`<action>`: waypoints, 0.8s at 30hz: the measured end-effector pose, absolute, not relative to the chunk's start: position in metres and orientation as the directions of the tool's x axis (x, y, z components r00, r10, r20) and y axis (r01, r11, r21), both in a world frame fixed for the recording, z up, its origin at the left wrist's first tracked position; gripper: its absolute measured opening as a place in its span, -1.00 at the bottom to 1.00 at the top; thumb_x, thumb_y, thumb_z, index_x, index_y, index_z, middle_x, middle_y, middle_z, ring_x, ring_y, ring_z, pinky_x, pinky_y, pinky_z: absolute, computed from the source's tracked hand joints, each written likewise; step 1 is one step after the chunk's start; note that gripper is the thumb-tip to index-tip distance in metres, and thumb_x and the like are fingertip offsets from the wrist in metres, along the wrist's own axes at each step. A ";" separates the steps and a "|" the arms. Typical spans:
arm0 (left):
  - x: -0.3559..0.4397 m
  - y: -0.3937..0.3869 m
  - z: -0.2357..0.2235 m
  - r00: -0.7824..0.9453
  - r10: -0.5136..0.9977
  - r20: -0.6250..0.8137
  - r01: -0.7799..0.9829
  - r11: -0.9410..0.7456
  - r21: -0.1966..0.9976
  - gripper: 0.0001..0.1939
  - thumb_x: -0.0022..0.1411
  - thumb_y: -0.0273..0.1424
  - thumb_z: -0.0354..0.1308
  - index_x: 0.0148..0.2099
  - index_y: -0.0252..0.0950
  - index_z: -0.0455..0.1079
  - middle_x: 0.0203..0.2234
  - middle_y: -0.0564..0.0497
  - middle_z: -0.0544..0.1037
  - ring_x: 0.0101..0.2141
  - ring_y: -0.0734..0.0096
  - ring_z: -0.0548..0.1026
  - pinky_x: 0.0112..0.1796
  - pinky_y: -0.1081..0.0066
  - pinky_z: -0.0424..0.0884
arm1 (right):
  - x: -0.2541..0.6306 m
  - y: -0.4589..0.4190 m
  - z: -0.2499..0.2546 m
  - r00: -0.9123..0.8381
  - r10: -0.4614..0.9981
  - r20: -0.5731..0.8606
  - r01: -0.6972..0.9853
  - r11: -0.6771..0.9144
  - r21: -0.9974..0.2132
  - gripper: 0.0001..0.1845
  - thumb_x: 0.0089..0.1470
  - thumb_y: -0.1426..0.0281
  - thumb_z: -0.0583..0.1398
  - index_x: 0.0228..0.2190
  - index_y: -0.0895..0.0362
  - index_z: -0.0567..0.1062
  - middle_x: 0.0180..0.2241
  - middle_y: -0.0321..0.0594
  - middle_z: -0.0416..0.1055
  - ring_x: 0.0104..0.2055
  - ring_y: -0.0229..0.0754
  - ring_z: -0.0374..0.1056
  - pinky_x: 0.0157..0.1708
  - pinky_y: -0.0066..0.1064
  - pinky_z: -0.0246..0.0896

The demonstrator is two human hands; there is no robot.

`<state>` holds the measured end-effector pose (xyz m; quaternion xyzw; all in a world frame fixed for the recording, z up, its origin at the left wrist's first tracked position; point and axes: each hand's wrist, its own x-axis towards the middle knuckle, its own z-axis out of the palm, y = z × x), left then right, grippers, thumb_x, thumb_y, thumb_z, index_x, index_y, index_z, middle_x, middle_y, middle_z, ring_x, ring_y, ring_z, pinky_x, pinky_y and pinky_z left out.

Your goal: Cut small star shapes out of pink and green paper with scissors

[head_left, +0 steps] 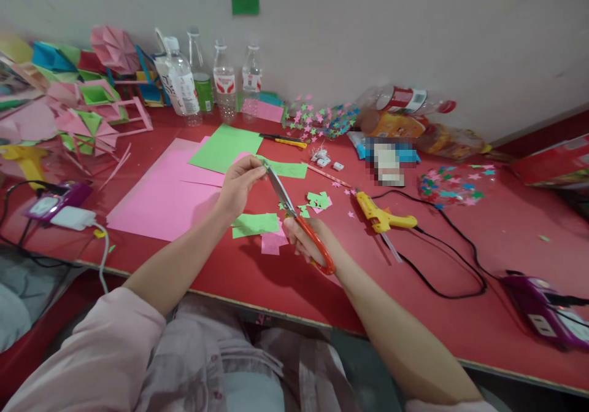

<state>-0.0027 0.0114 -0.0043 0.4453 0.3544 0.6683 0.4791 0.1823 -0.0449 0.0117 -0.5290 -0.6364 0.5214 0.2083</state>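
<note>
My right hand (pixel 309 240) is wrapped round the handles of a pair of scissors (pixel 286 198) with red-orange grips. Its blades point up and to the left, toward my left hand (pixel 240 182). The left fingertips pinch a small green piece of paper (pixel 261 159) close to the blade tips; most of that piece is hidden. Below the hands lie a green paper strip (pixel 256 224) and a pink paper piece (pixel 273 240). Green paper scraps (pixel 318 200) are just beyond the right hand. Another green strip (pixel 291 169) rests behind the blades.
Pink sheets (pixel 161 191) and a green sheet (pixel 225 148) cover the left. A yellow glue gun (pixel 384 213) with its cord lies right, near a purple power strip (pixel 545 314). Behind are a yellow cutter (pixel 289 142), plastic bottles (pixel 225 86) and paper stars (pixel 308 117).
</note>
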 end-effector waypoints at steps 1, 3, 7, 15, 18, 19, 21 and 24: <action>-0.003 0.011 -0.004 -0.146 0.957 0.251 -0.329 -0.286 0.900 -0.90 0.03 -0.43 0.20 -0.48 -0.25 0.33 -0.57 0.11 0.37 -0.47 0.55 0.34 -0.39 0.46 0.28 | 0.182 -0.045 0.011 -0.356 0.891 -0.282 0.446 -0.103 -0.889 -0.39 0.00 -0.19 0.13 -0.66 0.07 0.25 -0.82 -0.42 0.06 -0.78 -0.33 0.10 -0.76 -0.48 0.04; -0.003 0.012 -0.004 -0.149 0.957 0.247 -0.340 -0.284 0.897 -0.89 0.03 -0.44 0.20 -0.49 -0.25 0.33 -0.57 0.12 0.36 -0.47 0.56 0.33 -0.38 0.47 0.30 | 0.181 -0.044 0.008 -0.362 0.890 -0.276 0.421 -0.108 -0.901 -0.40 0.01 -0.18 0.12 -0.66 0.07 0.24 -0.83 -0.43 0.06 -0.78 -0.35 0.07 -0.73 -0.47 0.07; -0.006 0.014 -0.003 -0.204 0.955 0.215 -0.403 -0.282 0.871 -0.87 0.01 -0.50 0.18 -0.52 -0.27 0.29 -0.57 0.13 0.33 -0.47 0.60 0.33 -0.36 0.51 0.33 | 0.182 -0.041 0.003 -0.322 0.923 -0.212 0.367 -0.085 -0.927 -0.42 0.01 -0.16 0.13 -0.63 0.09 0.29 -0.80 -0.43 0.09 -0.76 -0.35 0.07 -0.71 -0.47 0.03; -0.004 0.015 -0.005 -0.053 0.998 -0.022 -0.596 -0.014 0.803 -0.86 -0.02 -0.47 0.15 -0.49 -0.26 0.21 -0.53 0.13 0.41 -0.46 0.60 0.43 -0.31 0.48 0.42 | 0.192 -0.023 0.009 -0.039 0.999 -0.038 0.329 -0.023 -0.944 -0.52 -0.15 -0.05 0.29 -0.60 0.08 0.31 -0.76 -0.41 0.17 -0.69 -0.30 0.14 -0.62 -0.41 0.11; 0.007 0.009 -0.007 0.021 0.999 -0.043 -0.582 0.047 0.812 -0.86 0.00 -0.48 0.15 -0.48 -0.26 0.22 -0.51 0.12 0.41 -0.45 0.60 0.42 -0.28 0.47 0.44 | 0.194 -0.018 0.010 -0.071 0.997 -0.039 0.349 -0.012 -0.937 -0.54 -0.18 0.00 0.32 -0.62 0.08 0.30 -0.77 -0.40 0.18 -0.68 -0.28 0.17 -0.61 -0.41 0.12; 0.011 0.007 -0.008 0.028 0.999 -0.046 -0.570 0.054 0.820 -0.86 0.00 -0.48 0.15 -0.47 -0.26 0.22 -0.51 0.12 0.40 -0.45 0.60 0.41 -0.27 0.47 0.44 | 0.194 -0.017 0.009 -0.109 0.992 -0.057 0.349 -0.015 -0.937 -0.56 -0.17 0.03 0.31 -0.63 0.08 0.30 -0.77 -0.39 0.19 -0.68 -0.29 0.17 -0.62 -0.42 0.10; 0.017 0.004 -0.009 0.038 0.998 -0.049 -0.541 0.061 0.838 -0.86 0.00 -0.48 0.16 -0.47 -0.26 0.22 -0.51 0.12 0.37 -0.45 0.58 0.40 -0.26 0.45 0.44 | 0.194 -0.017 0.008 -0.161 0.984 -0.080 0.323 -0.024 -0.946 -0.61 -0.12 0.11 0.29 -0.65 0.07 0.28 -0.79 -0.39 0.18 -0.69 -0.29 0.16 -0.64 -0.43 0.08; 0.018 0.005 -0.011 0.063 0.998 -0.003 -0.473 0.033 0.881 -0.84 -0.01 -0.45 0.17 -0.50 -0.26 0.20 -0.51 0.11 0.33 -0.42 0.54 0.39 -0.21 0.38 0.44 | 0.192 -0.018 0.005 -0.181 0.981 -0.067 0.276 -0.014 -0.961 -0.68 -0.09 0.24 0.22 -0.67 0.07 0.23 -0.81 -0.41 0.14 -0.70 -0.31 0.14 -0.62 -0.44 0.12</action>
